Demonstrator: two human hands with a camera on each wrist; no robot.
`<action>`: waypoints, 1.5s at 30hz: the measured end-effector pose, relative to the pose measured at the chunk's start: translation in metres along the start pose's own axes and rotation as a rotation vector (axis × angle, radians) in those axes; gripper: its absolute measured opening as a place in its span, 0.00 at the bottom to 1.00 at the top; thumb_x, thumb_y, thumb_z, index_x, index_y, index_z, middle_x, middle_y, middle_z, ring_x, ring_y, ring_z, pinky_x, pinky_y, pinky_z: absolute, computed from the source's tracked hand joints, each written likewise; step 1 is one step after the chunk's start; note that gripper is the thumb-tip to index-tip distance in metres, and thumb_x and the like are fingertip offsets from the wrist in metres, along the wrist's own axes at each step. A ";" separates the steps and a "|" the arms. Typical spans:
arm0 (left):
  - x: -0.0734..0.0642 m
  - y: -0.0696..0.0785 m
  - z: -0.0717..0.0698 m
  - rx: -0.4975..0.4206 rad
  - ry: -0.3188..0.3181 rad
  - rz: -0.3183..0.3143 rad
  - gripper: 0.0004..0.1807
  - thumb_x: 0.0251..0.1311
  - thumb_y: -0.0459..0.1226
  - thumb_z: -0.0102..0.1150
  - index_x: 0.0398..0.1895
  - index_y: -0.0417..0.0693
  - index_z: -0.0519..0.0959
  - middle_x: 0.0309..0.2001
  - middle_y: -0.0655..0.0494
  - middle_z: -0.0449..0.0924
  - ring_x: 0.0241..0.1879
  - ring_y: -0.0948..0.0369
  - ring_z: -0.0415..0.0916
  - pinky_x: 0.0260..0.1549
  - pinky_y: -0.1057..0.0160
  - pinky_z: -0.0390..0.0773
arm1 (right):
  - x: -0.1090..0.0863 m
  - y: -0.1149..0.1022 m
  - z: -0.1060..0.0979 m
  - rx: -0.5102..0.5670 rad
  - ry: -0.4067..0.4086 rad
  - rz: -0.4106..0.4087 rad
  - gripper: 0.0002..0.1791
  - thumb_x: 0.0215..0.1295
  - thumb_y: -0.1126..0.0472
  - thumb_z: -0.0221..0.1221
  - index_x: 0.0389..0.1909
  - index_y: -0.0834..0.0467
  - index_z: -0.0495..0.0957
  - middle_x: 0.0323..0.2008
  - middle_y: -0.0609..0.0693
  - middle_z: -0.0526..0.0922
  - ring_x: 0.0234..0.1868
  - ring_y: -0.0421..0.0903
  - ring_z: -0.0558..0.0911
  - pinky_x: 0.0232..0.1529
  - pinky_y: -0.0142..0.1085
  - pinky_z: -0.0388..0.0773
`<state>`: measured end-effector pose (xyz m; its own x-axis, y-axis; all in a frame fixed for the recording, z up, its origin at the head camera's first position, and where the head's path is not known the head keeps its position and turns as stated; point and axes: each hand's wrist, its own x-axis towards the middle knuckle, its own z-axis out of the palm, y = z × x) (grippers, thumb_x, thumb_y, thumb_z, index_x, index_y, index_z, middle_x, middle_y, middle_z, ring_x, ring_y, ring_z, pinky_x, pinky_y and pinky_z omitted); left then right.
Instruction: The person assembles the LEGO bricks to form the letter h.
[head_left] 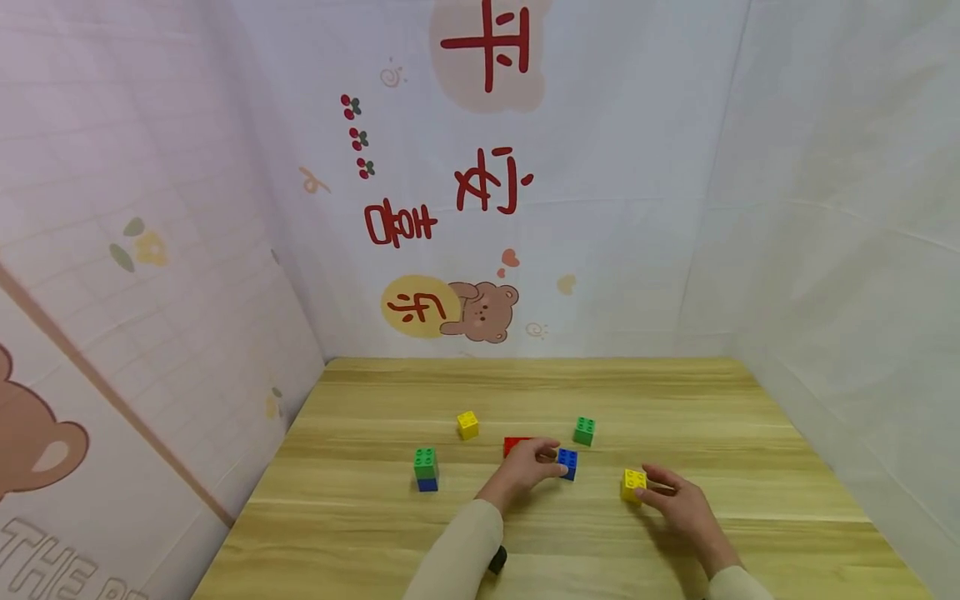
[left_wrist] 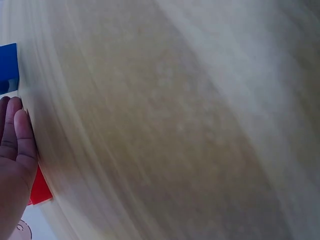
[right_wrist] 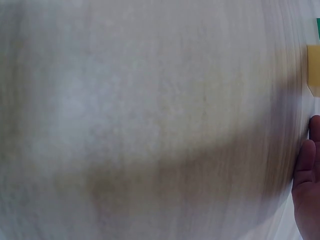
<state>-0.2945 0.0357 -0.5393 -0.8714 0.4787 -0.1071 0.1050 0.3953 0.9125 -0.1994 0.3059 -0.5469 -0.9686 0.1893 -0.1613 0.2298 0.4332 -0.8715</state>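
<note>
My left hand (head_left: 527, 467) is at the left side of a blue building block (head_left: 568, 464), its thumb and fingers spread toward the block. In the left wrist view, the fingertips lie just short of the blue block (left_wrist: 8, 67). Behind this hand is a red block (head_left: 516, 444), partly hidden. On the right, my right hand (head_left: 681, 502) reaches to a yellow block (head_left: 632, 485), thumb near its front and fingers beside its far side. A small gap shows between fingertip and yellow block (right_wrist: 314, 70) in the right wrist view.
A green block (head_left: 426, 461) sits on a blue block (head_left: 427, 483) at the left. Another yellow block (head_left: 468, 425) and a green block (head_left: 584, 430) stand farther back. A small black object (head_left: 497, 560) lies by the left sleeve. Printed cloth walls surround the wooden table (head_left: 360, 400).
</note>
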 end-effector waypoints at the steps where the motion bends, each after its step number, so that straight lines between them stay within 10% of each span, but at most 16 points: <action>1: 0.000 0.000 0.001 -0.001 0.000 0.000 0.27 0.62 0.40 0.68 0.63 0.43 0.76 0.52 0.54 0.80 0.50 0.56 0.77 0.52 0.53 0.77 | 0.000 0.000 0.001 0.002 -0.003 0.002 0.37 0.63 0.52 0.67 0.67 0.67 0.69 0.62 0.68 0.73 0.61 0.63 0.75 0.56 0.50 0.74; 14: 0.004 0.001 0.004 0.018 0.024 -0.027 0.19 0.61 0.37 0.68 0.55 0.46 0.81 0.46 0.59 0.81 0.42 0.62 0.75 0.48 0.58 0.78 | 0.001 -0.003 0.004 -0.006 -0.001 -0.008 0.32 0.65 0.58 0.66 0.64 0.71 0.70 0.57 0.67 0.78 0.56 0.59 0.79 0.46 0.34 0.76; 45: -0.009 -0.009 0.007 0.039 0.055 -0.024 0.16 0.56 0.39 0.73 0.48 0.49 0.83 0.40 0.64 0.81 0.39 0.64 0.76 0.43 0.63 0.79 | 0.019 -0.038 0.021 -0.002 -0.046 -0.060 0.33 0.67 0.49 0.64 0.66 0.65 0.71 0.61 0.67 0.74 0.60 0.62 0.75 0.57 0.52 0.74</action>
<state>-0.2838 0.0331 -0.5496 -0.8990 0.4250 -0.1058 0.1013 0.4367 0.8939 -0.2288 0.2749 -0.5267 -0.9839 0.1226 -0.1300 0.1715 0.4440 -0.8794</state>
